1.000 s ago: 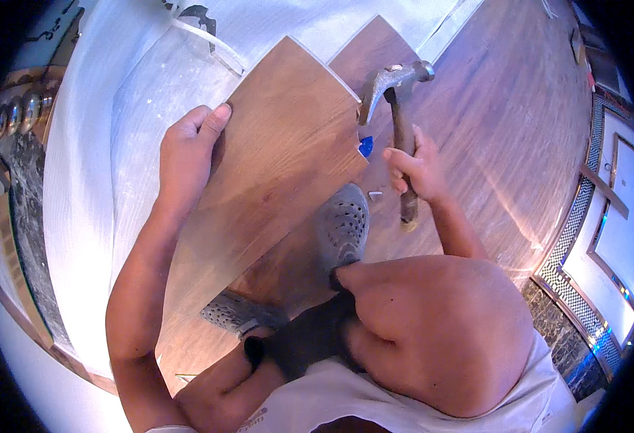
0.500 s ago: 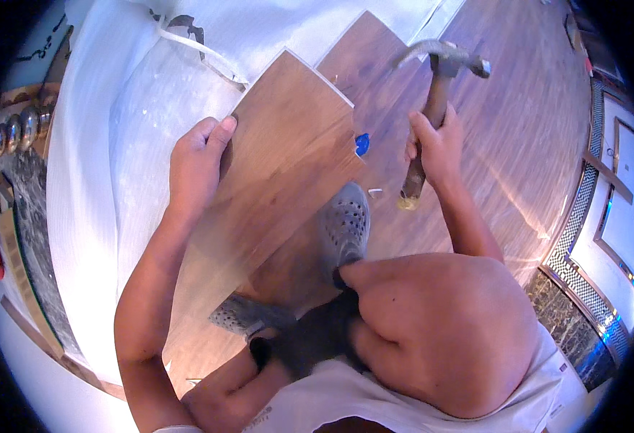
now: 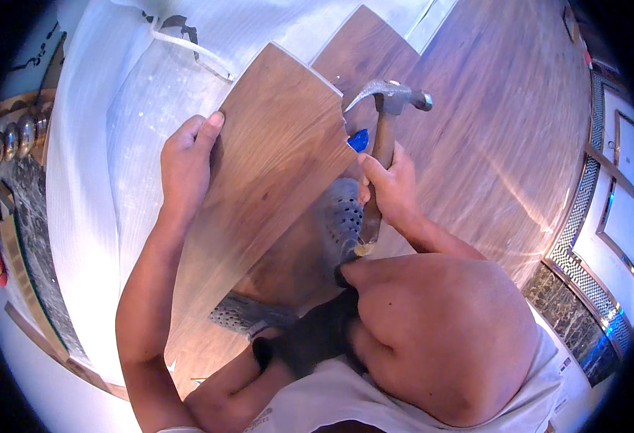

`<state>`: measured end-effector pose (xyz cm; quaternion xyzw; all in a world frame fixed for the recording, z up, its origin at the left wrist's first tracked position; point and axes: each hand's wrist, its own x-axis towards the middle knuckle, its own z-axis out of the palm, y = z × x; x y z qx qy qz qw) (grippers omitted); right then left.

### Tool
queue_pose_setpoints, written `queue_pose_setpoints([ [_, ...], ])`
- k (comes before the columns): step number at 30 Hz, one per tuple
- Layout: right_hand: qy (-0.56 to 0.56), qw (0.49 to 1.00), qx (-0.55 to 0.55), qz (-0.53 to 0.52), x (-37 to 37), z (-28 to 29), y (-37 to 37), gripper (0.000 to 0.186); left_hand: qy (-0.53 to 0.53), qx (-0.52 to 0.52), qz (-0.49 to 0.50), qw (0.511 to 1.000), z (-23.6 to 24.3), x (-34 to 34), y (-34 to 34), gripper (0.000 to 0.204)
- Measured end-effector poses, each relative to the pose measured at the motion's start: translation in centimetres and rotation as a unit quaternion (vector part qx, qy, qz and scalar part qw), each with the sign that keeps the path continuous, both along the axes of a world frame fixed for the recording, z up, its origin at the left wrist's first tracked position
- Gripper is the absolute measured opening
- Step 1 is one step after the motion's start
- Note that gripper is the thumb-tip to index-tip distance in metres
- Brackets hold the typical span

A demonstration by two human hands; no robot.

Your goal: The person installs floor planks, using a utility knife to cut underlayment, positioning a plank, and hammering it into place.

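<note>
Over the wood floor [image 3: 490, 144], a plank [image 3: 273, 144] extends at a slant across the middle, its far end over a white sheet [image 3: 93, 180] and its right end notched. Left hand [image 3: 187, 162]: grip closed on the plank's left edge, thumb uppermost. Right hand [image 3: 394, 186]: grip wrapped around the handle of a hammer [image 3: 385, 137], claw pointing left at the notched end; whether they touch cannot be told. A blue piece [image 3: 359, 140] shows beside the notches. 2 grey shoes [image 3: 344, 206] show along the plank's lower right side.
</note>
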<state>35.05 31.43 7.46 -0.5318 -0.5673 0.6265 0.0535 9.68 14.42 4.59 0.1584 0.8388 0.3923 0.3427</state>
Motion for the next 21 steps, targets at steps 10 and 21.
queue_pose_setpoints([
  [10, -0.027, 0.999, 0.02, -0.002, -1.1, 1.3, -1.7, 0.023, 0.015, -0.009, 0.001, 1.0, -0.4, 0.2, 0.2, 0.057],
  [21, 0.059, 0.998, -0.016, 0.015, -0.1, 0.4, -1.8, 0.031, 0.013, -0.027, 0.001, 1.0, -0.6, 0.0, 0.7, 0.056],
])
